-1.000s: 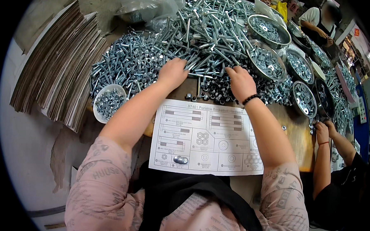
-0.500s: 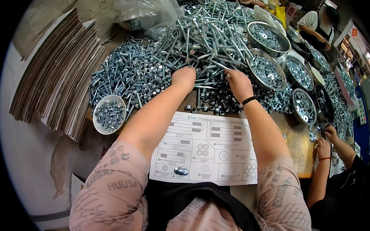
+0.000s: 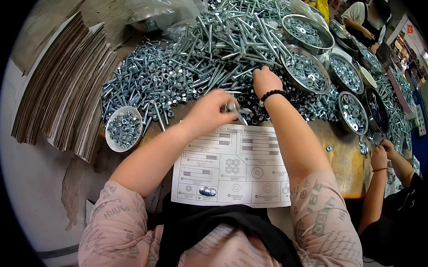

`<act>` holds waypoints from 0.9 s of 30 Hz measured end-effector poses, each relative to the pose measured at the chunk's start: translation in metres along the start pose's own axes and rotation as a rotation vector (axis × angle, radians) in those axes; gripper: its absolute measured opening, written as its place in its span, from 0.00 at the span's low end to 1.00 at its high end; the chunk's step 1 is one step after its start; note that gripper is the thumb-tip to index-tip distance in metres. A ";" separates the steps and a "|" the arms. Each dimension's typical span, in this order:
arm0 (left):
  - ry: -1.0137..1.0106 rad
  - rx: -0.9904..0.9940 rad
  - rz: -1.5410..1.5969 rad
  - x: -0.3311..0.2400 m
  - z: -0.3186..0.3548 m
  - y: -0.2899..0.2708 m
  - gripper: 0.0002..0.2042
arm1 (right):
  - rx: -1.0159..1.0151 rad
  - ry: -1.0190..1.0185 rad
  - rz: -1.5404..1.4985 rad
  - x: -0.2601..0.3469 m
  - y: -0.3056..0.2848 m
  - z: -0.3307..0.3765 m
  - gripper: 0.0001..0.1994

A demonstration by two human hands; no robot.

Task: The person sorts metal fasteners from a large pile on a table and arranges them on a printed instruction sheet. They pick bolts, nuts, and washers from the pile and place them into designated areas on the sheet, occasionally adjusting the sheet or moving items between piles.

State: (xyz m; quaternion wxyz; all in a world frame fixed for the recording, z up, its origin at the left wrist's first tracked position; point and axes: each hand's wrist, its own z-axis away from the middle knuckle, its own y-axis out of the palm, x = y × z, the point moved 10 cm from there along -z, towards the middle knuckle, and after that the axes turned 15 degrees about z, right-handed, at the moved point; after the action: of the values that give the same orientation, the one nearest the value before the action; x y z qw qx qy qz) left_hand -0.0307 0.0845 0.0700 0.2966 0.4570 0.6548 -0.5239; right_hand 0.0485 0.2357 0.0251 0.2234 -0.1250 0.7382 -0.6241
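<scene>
My left hand [image 3: 210, 112] hovers over the top edge of a printed parts sheet [image 3: 231, 167], fingers pinched on a silver bolt [image 3: 238, 111]. My right hand [image 3: 265, 81], with a black bead bracelet on its wrist, rests fingers-down in the big heap of silver bolts and nuts [image 3: 198, 61] just beyond the sheet; whether it grips anything is hidden. A few small metal parts [image 3: 207, 191] lie on the sheet's lower left boxes.
A small white bowl of nuts [image 3: 123, 128] sits at the left of the heap. Several metal bowls of hardware [image 3: 305, 70] line the right. Stacked cardboard sheets [image 3: 63, 93] lie far left. Another person's hands [image 3: 382, 153] work at the right edge.
My left hand has drawn back from the heap toward the sheet holding a bolt. My right hand stays in the pile. The view has shifted closer.
</scene>
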 end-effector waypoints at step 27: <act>-0.101 0.229 -0.322 0.033 0.037 0.109 0.19 | -0.220 -0.139 -0.255 -0.042 -0.067 0.172 0.06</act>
State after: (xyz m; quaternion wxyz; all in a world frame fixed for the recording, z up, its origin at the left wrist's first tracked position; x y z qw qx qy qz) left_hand 0.0519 0.0624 -0.0143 0.1876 0.3505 0.6399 -0.6576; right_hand 0.1620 0.0934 0.0770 0.1778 -0.2843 0.7629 -0.5528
